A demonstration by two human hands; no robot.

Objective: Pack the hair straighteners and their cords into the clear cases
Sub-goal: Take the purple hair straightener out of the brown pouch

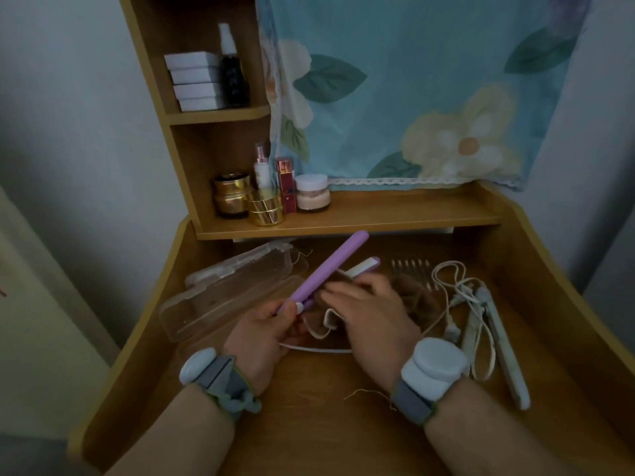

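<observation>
Left hand (264,324) grips purple straightener (326,269) base, tips splayed. Right hand (367,307) blurred over its cord (319,333), grasp unclear. Open clear case (220,304) left of straightener; white straightener (501,345) right.

The room was dim, with soft, flat light and weak shadows. Edges bowed from the wide lens. The right hand (369,314) was motion-blurred.
</observation>
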